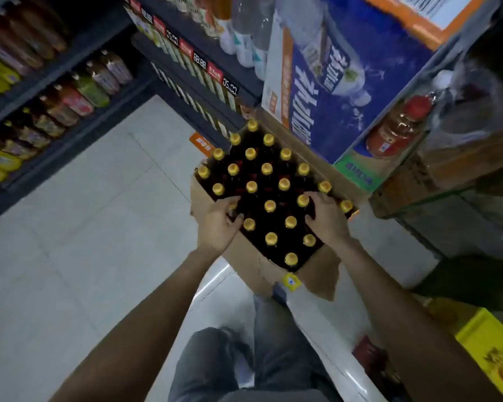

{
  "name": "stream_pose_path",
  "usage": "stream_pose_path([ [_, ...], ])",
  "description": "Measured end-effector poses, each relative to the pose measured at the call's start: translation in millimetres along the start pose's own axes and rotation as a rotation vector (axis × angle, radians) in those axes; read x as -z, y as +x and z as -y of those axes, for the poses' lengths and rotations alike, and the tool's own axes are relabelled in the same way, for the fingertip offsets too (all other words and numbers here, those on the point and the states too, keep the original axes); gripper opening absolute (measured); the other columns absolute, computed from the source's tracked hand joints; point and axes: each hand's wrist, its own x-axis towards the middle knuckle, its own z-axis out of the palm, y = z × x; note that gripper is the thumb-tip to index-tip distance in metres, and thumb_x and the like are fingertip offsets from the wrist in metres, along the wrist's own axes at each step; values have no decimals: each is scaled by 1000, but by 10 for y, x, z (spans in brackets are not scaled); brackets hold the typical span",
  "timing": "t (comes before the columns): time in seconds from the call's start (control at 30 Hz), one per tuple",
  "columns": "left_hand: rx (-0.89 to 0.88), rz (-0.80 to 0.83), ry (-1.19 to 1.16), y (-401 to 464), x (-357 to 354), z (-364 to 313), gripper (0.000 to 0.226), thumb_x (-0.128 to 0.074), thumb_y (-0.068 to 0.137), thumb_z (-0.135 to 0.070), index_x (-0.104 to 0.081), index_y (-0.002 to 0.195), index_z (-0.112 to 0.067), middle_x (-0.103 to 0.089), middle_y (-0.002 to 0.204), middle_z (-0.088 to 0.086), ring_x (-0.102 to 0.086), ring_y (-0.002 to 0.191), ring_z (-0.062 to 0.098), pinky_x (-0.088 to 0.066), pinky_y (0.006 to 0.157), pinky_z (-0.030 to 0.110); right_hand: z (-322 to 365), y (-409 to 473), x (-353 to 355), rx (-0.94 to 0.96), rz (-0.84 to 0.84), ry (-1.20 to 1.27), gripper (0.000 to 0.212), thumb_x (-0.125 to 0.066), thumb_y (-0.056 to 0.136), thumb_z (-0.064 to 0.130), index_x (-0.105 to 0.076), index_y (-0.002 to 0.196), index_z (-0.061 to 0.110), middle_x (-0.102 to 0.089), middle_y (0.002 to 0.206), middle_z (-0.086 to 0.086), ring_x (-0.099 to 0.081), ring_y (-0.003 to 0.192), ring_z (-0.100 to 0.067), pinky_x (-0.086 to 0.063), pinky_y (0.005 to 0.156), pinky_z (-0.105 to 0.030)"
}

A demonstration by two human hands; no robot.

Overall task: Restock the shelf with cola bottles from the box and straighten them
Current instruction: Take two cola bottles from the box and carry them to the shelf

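A dark shelf (pixel 70 68) runs along the left and back of the aisle, its rows filled with bottled drinks lying in blurred ranks, with price tags (pixel 199 58) along the rear edges. To the right stands a tall blue carton (pixel 340 82) printed with water bottles, beside a red-capped bottle (pixel 395 129) on another rack. The pale tiled floor (pixel 70 242) fills the lower left.

A brown cardboard box (pixel 244 256) sits in the middle, turned cornerwise to the person, with torn flaps at its near corner. It is packed with upright cola bottles (pixel 266 168), dark with yellow caps, in close rows.

Both hands reach into the near half of the box. The left hand (pixel 218 224) is at the box's left edge, fingers curled around the neck of a bottle there, its cap mostly hidden. The right hand (pixel 325 219) is near the right edge, fingers curled around the neck of a bottle whose cap (pixel 302 200) shows just beside the thumb. Several rows of bottles stand between the two hands.
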Motion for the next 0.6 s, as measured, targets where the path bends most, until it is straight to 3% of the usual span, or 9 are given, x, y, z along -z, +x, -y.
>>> stream_pose_path([
  [0.07,1,22,54,237,-75,39,41,-62,89,-17,-55,129,-14,-59,122,7,-52,109,15,-35,86,15,-47,161,-30,-38,66,2,57,-62,89,17,-36,140,18,-47,138,-7,-45,125,-28,-50,87,-41],
  [0.13,22,72,132,441,-166,117,46,-64,87,-20,-51,132,-15,-56,127,9,-50,118,24,-39,97,29,-112,265,-114,-69,148,-19,61,-64,88,18,-34,141,20,-48,137,-6,-49,122,-28,-51,83,-41],
  [0.27,54,174,283,837,-346,264,58,-63,86,-22,-42,139,-18,-46,139,8,-45,124,27,-41,96,37,-216,464,-239,-113,178,38,56,-68,86,24,-42,136,26,-53,134,-2,-55,114,-26,-52,76,-40],
  [0.4,118,252,320,1134,-489,372,58,-61,87,-23,-38,141,-18,-49,138,5,-55,116,26,-51,86,43,-294,535,-312,-78,87,46,44,-66,87,35,-55,128,28,-68,107,-3,-64,91,-25,-42,60,-31],
  [0.5,101,323,378,1246,-589,417,50,-62,86,-27,-46,133,-20,-53,131,4,-57,112,25,-52,81,40,-319,491,-338,-15,0,-18,42,-68,84,37,-58,123,23,-67,105,-4,-64,93,-25,-47,64,-31],
  [0.6,82,338,436,1295,-643,407,46,-67,84,-32,-51,126,-21,-54,124,3,-58,106,29,-51,80,40,-235,377,-184,83,-245,79,38,-70,82,37,-64,109,12,-67,101,-7,-62,97,-27,-46,67,-28],
])
